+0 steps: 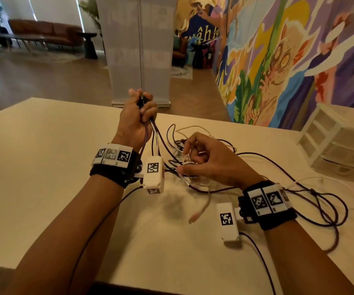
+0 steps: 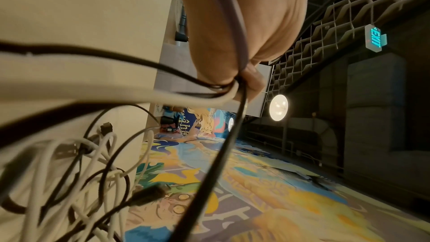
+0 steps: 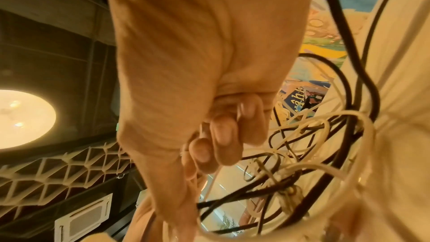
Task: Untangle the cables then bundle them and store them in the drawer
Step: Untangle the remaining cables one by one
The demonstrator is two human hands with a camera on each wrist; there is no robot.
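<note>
My left hand [image 1: 140, 110] is raised above the cream table [image 1: 44, 167] and grips the ends of several cables [image 1: 153, 133], black, white and purple, in its fist. In the left wrist view the cables [image 2: 229, 88] bunch where they leave the left hand [image 2: 244, 25]. They run down into a tangle of black and white cables [image 1: 180, 150] on the table. My right hand [image 1: 193, 161] hovers over that tangle with curled fingers [image 3: 221, 135] and pinches a thin white cable [image 3: 210, 181]. The tangle [image 3: 302, 144] lies just beyond them.
A white plastic drawer unit [image 1: 337, 143] stands at the table's right edge, its drawers closed. Long black cable loops [image 1: 320, 209] trail to the right of my right wrist. A loose pale connector [image 1: 195, 218] lies near the front. A painted mural wall rises beyond the table.
</note>
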